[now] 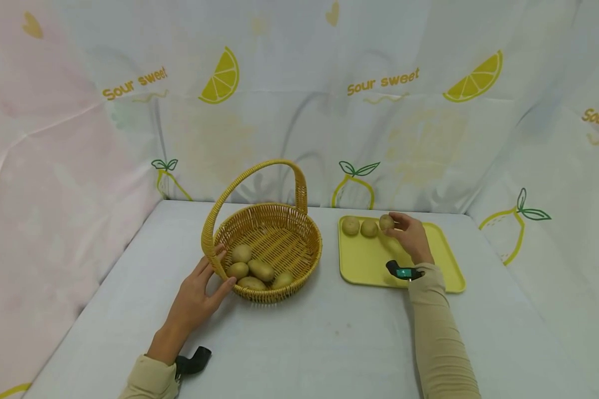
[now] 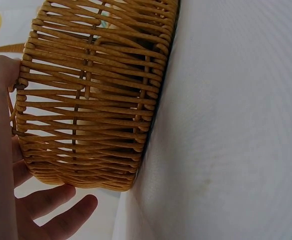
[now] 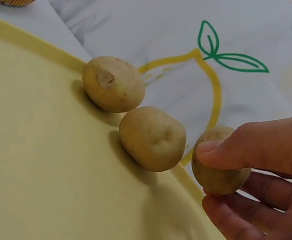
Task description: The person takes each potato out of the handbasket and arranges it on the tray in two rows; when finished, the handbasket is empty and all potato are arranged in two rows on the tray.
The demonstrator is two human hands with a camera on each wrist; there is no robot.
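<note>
My left hand (image 1: 194, 302) grips the near-left rim of a yellow wicker basket (image 1: 313, 244), beside the foot of its tall arched handle. In the left wrist view the thumb lies at the rim and other fingers spread along the woven side (image 2: 85, 115). Several potatoes (image 1: 261, 270) are gathered at the basket's near-left side. Over the back of a yellow tray (image 1: 369, 266), my right hand (image 1: 410, 237) pinches a small round potato (image 3: 218, 175) between thumb and fingers. Two more potatoes, one at left (image 3: 113, 84) and one in the middle (image 3: 153, 139), sit along the tray's back edge.
Both basket and tray stand on a white-covered table (image 1: 299, 349), with a gap between them. A white curtain (image 1: 289, 111) printed with lemons hangs behind and at the sides. Black wrist camera mounts (image 1: 193, 361) are on both arms.
</note>
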